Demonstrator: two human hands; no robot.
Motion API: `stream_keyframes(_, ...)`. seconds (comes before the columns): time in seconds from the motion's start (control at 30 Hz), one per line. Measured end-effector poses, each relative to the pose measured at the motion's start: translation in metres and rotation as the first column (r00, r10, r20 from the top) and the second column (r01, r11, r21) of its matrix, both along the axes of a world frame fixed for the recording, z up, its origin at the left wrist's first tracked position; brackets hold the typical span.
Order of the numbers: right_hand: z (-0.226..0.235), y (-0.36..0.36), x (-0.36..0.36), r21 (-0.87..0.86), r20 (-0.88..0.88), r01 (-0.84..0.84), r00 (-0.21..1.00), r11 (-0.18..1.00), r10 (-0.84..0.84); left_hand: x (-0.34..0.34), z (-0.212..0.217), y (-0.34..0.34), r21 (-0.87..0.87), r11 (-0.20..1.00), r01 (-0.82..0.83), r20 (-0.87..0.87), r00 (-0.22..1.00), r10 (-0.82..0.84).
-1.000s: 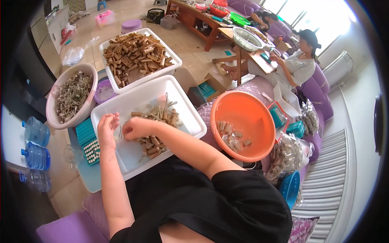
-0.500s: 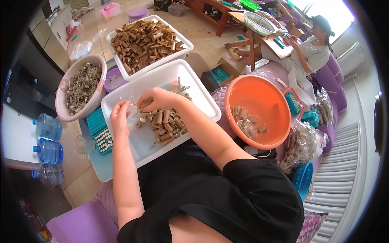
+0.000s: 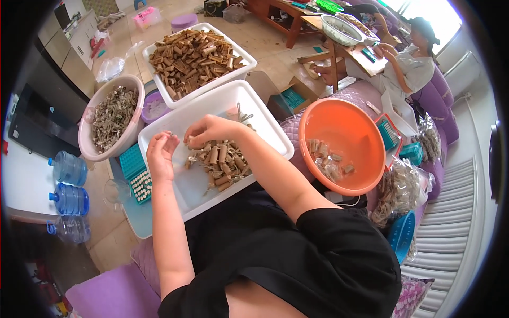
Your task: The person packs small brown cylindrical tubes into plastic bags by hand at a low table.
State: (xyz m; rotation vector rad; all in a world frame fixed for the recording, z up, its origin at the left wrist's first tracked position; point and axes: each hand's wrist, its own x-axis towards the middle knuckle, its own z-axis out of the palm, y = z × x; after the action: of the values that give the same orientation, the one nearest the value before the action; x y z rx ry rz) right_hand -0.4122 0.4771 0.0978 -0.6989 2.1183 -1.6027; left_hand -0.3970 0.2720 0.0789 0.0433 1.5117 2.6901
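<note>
Over the white plastic tub [image 3: 180,199] in my lap, my two hands work a short way apart. My left hand [image 3: 161,153] is raised at the tub's left side, fingertips drawn together; whatever they pinch is too small to name. My right hand [image 3: 209,130] has its fingers curled toward the left one, and anything in them is hidden. Below it lies a pile of short brown rolls [image 3: 220,161], with dry stringy bits among them. A knotted bundle of greyish strands [image 3: 243,114] rests at the tub's far right.
Beyond stands a white tub of brown pieces [image 3: 193,61]. A pink basin of dried strands [image 3: 85,139] and a teal case of white pegs [image 3: 141,185] are left. At right, an orange basin [image 3: 355,124] holds wrapped rolls; a person [image 3: 411,69] sits farther back.
My hands have drawn slightly apart, the left one's fingers now more upright. The clear film seen between them no longer shows. The whole view has shifted a little.
</note>
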Motion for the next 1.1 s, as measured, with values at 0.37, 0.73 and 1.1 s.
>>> stream_keyframes(0.37,-0.010,-0.006,-0.008,-0.229,0.243,0.124,0.968,0.965,-0.067,0.001,0.005,0.010,-0.405,0.900,0.163,-0.258,0.924,-0.283)
stream_keyframes(0.73,-0.022,-0.007,-0.008,-0.237,0.250,0.186,0.960,0.953,-0.125,0.018,0.010,0.022,-0.866,0.426,-0.262,-0.448,0.785,-0.427)
stream_keyframes(1.1,-0.023,-0.003,-0.004,-0.184,0.207,0.093,0.977,0.979,-0.054,0.025,0.018,0.019,-0.847,0.531,-0.019,-0.329,0.804,-0.495)
